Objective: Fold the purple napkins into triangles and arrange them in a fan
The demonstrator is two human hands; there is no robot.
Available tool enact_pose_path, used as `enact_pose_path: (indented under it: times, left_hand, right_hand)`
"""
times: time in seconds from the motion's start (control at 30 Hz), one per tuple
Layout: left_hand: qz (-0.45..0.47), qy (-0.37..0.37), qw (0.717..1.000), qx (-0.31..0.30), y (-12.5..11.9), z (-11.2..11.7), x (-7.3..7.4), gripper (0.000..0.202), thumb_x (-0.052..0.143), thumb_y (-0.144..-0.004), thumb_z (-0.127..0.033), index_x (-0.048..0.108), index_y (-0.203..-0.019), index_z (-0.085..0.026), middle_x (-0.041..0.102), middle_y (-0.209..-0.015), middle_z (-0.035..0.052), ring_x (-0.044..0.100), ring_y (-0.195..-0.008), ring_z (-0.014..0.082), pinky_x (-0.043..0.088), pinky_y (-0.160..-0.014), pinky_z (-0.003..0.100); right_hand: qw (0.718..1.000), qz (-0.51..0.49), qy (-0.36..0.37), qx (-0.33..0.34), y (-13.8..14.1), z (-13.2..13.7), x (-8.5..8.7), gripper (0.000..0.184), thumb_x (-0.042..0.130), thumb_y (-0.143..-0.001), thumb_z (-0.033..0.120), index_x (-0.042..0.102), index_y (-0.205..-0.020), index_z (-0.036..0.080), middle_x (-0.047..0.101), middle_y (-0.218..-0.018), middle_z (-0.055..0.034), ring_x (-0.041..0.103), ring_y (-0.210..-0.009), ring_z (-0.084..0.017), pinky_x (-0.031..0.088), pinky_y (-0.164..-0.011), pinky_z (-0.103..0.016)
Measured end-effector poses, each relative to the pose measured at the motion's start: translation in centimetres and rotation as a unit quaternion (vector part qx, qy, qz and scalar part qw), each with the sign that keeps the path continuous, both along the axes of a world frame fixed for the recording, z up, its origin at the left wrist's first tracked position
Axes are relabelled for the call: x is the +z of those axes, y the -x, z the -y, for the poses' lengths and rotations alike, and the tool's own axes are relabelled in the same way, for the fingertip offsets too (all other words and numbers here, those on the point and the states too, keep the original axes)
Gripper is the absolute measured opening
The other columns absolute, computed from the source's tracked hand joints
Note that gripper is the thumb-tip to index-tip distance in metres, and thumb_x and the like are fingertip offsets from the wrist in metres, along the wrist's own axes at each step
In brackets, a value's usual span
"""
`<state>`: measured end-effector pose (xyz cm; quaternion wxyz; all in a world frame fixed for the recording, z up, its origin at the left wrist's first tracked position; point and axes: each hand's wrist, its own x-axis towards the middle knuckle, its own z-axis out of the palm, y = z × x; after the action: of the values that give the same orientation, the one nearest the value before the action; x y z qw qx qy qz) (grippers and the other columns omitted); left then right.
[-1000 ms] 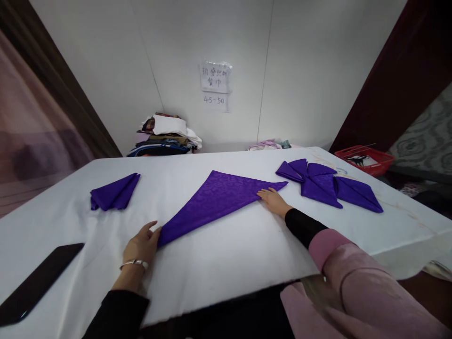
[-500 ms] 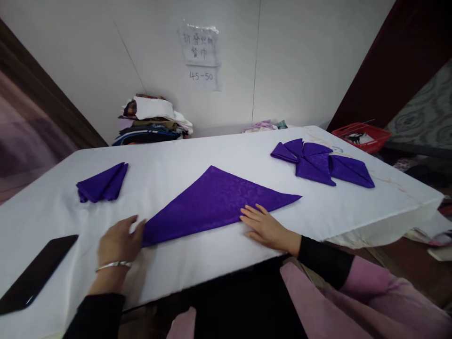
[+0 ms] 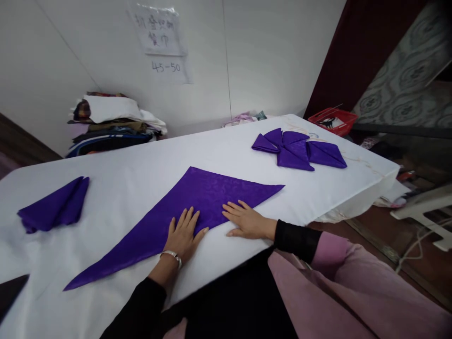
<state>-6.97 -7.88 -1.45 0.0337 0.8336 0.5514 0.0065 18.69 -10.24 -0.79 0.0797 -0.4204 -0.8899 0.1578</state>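
Observation:
A purple patterned cloth napkin (image 3: 208, 193), folded into a wide triangle, lies flat on the white tablecloth with its long edge toward me. My left hand (image 3: 181, 238), with a silver bracelet at the wrist, rests palm down on the middle of that edge, fingers spread. Just to its right, my right hand (image 3: 245, 220) lies flat across the same edge with its fingers stretched out. Neither hand grips the fabric. The napkin's long left point reaches toward the near left, and its right point extends past my right hand.
A folded purple napkin (image 3: 56, 205) lies at the left; several more folded napkins (image 3: 294, 153) sit at the back right. Behind the table are stacked clothes (image 3: 113, 122) and a red basket (image 3: 348, 123). A dark flat object (image 3: 12, 294) is at the left edge, a white stool (image 3: 423, 209) at right.
My left hand has moved from the napkin's left corner to the middle of its near edge. My right hand stays on that edge. The view has swung to the right.

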Motion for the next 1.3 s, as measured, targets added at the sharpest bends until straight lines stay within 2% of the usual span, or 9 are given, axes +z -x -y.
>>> enact_pose_path:
  times: [0.13, 0.4, 0.53, 0.6, 0.7, 0.87, 0.97, 1.1, 1.3]
  left_hand:
    - [-0.007, 0.003, 1.000, -0.001, -0.1, 0.0, 0.1, 0.061, 0.038, -0.088, -0.047, 0.037, -0.140, -0.016, 0.030, -0.150, 0.0123, 0.020, -0.140, 0.0288, 0.017, -0.111, 0.056]
    - [0.011, -0.002, 1.000, -0.004, 0.0, -0.1, -0.1, 0.061, 0.037, -0.088, -0.049, 0.038, -0.140, -0.018, 0.031, -0.150, 0.0115, 0.021, -0.140, 0.0286, 0.017, -0.111, 0.056]
    - [0.024, 0.009, 1.000, -0.003, 0.1, -0.2, -0.2, 0.062, 0.036, -0.088, -0.052, 0.037, -0.140, -0.017, 0.030, -0.150, 0.0117, 0.020, -0.140, 0.0284, 0.015, -0.111, 0.056]
    - [0.035, 0.020, 0.999, 0.003, 0.1, -0.1, -0.1, 0.062, 0.035, -0.088, -0.053, 0.038, -0.140, -0.017, 0.030, -0.150, 0.0117, 0.019, -0.140, 0.0281, 0.013, -0.112, 0.055]
    - [0.061, 0.030, 0.998, 0.012, -0.2, 0.3, 0.3, 0.063, 0.035, -0.089, -0.055, 0.039, -0.139, -0.017, 0.031, -0.150, 0.0122, 0.020, -0.140, 0.0276, 0.013, -0.112, 0.054]
    - [0.096, 0.017, 0.995, 0.005, -0.4, 1.0, 0.6, 0.065, 0.036, -0.088, -0.060, 0.039, -0.139, -0.019, 0.030, -0.150, 0.0137, 0.020, -0.140, 0.0291, 0.015, -0.111, 0.057]
    - [0.087, -0.017, 0.996, 0.005, 0.2, 1.5, 0.8, 0.066, 0.035, -0.088, -0.060, 0.040, -0.138, -0.017, 0.029, -0.150, 0.0149, 0.020, -0.140, 0.0307, 0.016, -0.111, 0.057]
    - [0.077, -0.055, 0.995, 0.035, 2.6, 2.7, 1.1, 0.070, 0.023, -0.089, -0.060, 0.042, -0.136, -0.011, 0.033, -0.148, 0.0169, 0.025, -0.137, 0.0316, 0.020, -0.110, 0.054]
    - [0.079, -0.002, 0.985, 0.153, 8.5, 3.3, 0.3, 0.072, 0.029, -0.088, -0.063, 0.033, -0.142, -0.016, 0.025, -0.152, 0.0131, 0.017, -0.140, 0.0300, 0.012, -0.112, 0.055]
  right_hand:
    - [0.999, 0.025, 0.000, -0.046, -5.0, 0.1, 0.0, 0.073, 0.031, -0.090, 0.063, 0.023, -0.147, 0.019, 0.019, -0.153, -0.0099, 0.012, -0.142, -0.026, 0.006, -0.113, -0.050]
    - [0.970, 0.077, -0.029, -0.228, -15.8, 0.4, -0.8, 0.066, 0.029, -0.093, 0.056, 0.022, -0.147, 0.018, 0.022, -0.152, -0.0122, 0.019, -0.140, -0.028, 0.014, -0.111, -0.053]
    - [0.938, 0.113, -0.057, -0.323, -17.9, 0.7, -0.7, 0.065, 0.028, -0.094, 0.052, 0.026, -0.145, 0.012, 0.026, -0.150, -0.0160, 0.019, -0.140, -0.029, 0.017, -0.110, -0.054]
    - [0.937, 0.105, -0.105, -0.316, -16.7, 0.8, -0.3, 0.065, 0.029, -0.094, 0.051, 0.024, -0.146, 0.013, 0.025, -0.150, -0.0160, 0.017, -0.140, -0.029, 0.015, -0.111, -0.054]
    - [0.960, 0.065, -0.151, -0.226, -11.8, 0.4, 0.0, 0.066, 0.031, -0.093, 0.052, 0.020, -0.147, 0.017, 0.023, -0.152, -0.0135, 0.014, -0.141, -0.027, 0.015, -0.111, -0.053]
    - [0.992, 0.014, -0.126, -0.006, -0.5, -0.2, -0.1, 0.066, 0.036, -0.091, 0.054, 0.025, -0.146, 0.019, 0.029, -0.150, -0.0125, 0.019, -0.140, -0.027, 0.017, -0.111, -0.052]
    - [0.991, 0.008, -0.107, 0.075, 4.0, -0.8, -0.7, 0.068, 0.036, -0.090, 0.057, 0.029, -0.145, 0.017, 0.030, -0.149, -0.0129, 0.021, -0.140, -0.027, 0.018, -0.112, -0.051]
    - [0.990, 0.020, -0.101, 0.094, 5.4, -1.5, -1.8, 0.068, 0.034, -0.091, 0.057, 0.031, -0.144, 0.015, 0.029, -0.149, -0.0144, 0.023, -0.139, -0.028, 0.020, -0.111, -0.052]
    - [0.986, 0.026, -0.125, 0.105, 4.4, -1.8, -3.4, 0.068, 0.034, -0.091, 0.056, 0.024, -0.147, 0.017, 0.026, -0.151, -0.0119, 0.021, -0.139, -0.028, 0.022, -0.110, -0.053]
